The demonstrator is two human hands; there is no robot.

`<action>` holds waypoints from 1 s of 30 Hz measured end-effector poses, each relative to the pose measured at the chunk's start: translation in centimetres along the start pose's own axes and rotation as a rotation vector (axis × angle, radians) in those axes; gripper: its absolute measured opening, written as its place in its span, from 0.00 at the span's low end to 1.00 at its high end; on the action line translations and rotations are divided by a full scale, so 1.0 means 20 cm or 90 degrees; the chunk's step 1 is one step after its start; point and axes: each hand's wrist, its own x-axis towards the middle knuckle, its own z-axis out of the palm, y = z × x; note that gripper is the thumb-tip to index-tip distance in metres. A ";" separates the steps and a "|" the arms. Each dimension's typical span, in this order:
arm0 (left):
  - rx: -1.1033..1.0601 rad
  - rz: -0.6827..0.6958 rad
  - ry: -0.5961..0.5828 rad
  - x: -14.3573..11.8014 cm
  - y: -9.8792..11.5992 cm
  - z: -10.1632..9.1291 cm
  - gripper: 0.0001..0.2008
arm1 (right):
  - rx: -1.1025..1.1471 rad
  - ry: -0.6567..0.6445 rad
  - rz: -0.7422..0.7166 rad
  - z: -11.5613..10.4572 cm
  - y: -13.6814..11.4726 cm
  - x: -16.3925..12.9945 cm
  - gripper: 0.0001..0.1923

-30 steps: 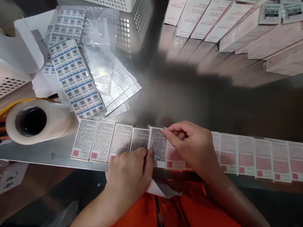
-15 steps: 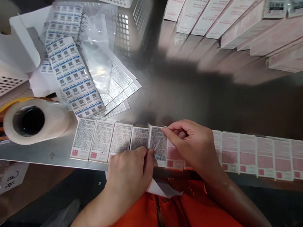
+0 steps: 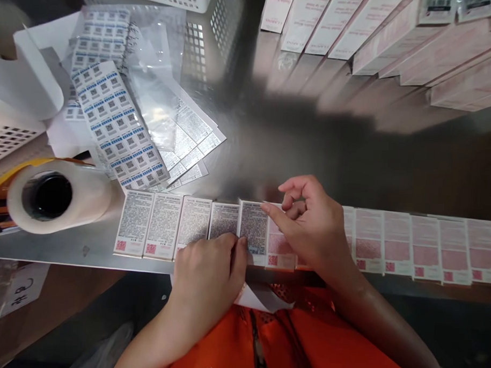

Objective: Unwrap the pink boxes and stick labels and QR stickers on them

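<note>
In the head view my left hand (image 3: pixel 210 271) lies curled over the lower part of the box row, thumb against the index finger. A curled white paper sheet (image 3: pixel 263 301) sticks out from beneath it; the grip itself is hidden. Next to the thumb stands a small box with a dark-printed text label (image 3: pixel 253 227). My right hand (image 3: pixel 310 224) is open, its thumb tip at that label's upper right corner and its index finger lifted away. Left of it are several labelled boxes (image 3: pixel 134 220). Under and beyond the right hand are pink-and-white boxes (image 3: pixel 396 237) without such labels.
Sheets of QR-code stickers (image 3: pixel 121 126) and text labels (image 3: pixel 195 128) lie at upper left, partly under a clear plastic bag (image 3: pixel 155 103). A tape roll (image 3: pixel 84 200) sits at the left. A white basket (image 3: pixel 227 27) and taller pink-white cartons (image 3: pixel 307 22) stand at the back.
My right index finger has lifted up and away from the thumb, opening the pinch at the label's corner. My left hand has hardly moved. The view has shifted slightly.
</note>
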 end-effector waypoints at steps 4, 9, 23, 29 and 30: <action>-0.019 0.002 0.016 -0.01 0.00 0.00 0.20 | -0.003 -0.010 -0.032 0.00 0.03 -0.02 0.13; -0.047 -0.015 0.028 -0.02 0.01 -0.01 0.20 | -0.122 -0.072 -0.131 -0.01 0.03 -0.05 0.17; -0.002 -0.095 0.092 -0.05 0.09 -0.03 0.20 | -0.188 -0.170 -0.190 -0.04 -0.02 -0.11 0.20; 0.040 -0.104 0.100 -0.08 0.12 -0.03 0.22 | -0.207 -0.153 -0.211 -0.06 -0.03 -0.11 0.22; 0.042 -0.100 0.101 -0.08 0.12 -0.03 0.22 | -0.203 -0.149 -0.218 -0.06 -0.03 -0.11 0.22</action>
